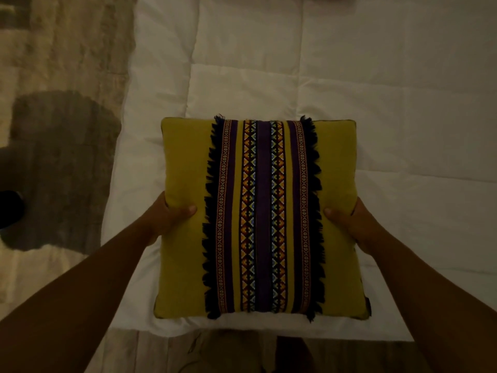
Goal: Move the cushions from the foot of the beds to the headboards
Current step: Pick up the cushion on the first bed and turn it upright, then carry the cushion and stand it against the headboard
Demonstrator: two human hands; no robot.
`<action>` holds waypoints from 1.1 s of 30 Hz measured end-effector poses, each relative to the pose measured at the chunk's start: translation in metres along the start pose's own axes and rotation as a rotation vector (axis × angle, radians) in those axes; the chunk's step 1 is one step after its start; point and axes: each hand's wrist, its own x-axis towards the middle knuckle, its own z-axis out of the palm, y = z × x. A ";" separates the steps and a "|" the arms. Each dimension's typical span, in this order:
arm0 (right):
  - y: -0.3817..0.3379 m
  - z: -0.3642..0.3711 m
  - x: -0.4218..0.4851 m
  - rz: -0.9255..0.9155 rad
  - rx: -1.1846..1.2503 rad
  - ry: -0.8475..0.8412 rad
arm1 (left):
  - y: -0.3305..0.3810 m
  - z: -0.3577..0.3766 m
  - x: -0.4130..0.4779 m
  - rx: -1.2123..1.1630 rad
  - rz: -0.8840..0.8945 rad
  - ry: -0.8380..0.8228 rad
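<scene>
A square mustard-yellow cushion (183, 251) with a purple woven band and dark fringe down its middle lies over the near end of the bed. My left hand (168, 215) grips its left edge, thumb on top. My right hand (349, 219) grips its right edge the same way. The fingers of both hands are hidden under the cushion. I cannot tell whether the cushion rests on the bed or is lifted just above it.
The bed's white quilted duvet (295, 63) stretches away ahead and to the right. A beige and grey patterned rug (61, 130) covers the floor on the left. A dark object (10, 208) sits at the left edge. The bed's foot edge lies just in front of me.
</scene>
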 end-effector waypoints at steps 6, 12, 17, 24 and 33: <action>-0.016 -0.004 -0.015 -0.042 0.040 0.003 | 0.013 0.006 -0.020 -0.041 0.065 0.047; -0.049 -0.015 -0.054 -0.114 0.068 0.014 | 0.050 0.008 -0.059 -0.015 0.178 0.050; -0.099 -0.034 -0.104 -0.215 0.097 0.049 | 0.109 0.016 -0.101 0.011 0.278 0.081; -0.165 -0.074 -0.185 -0.428 0.098 0.088 | 0.204 0.043 -0.176 0.030 0.447 0.052; -0.212 -0.151 -0.308 -0.615 0.196 0.265 | 0.305 0.120 -0.261 0.086 0.719 0.029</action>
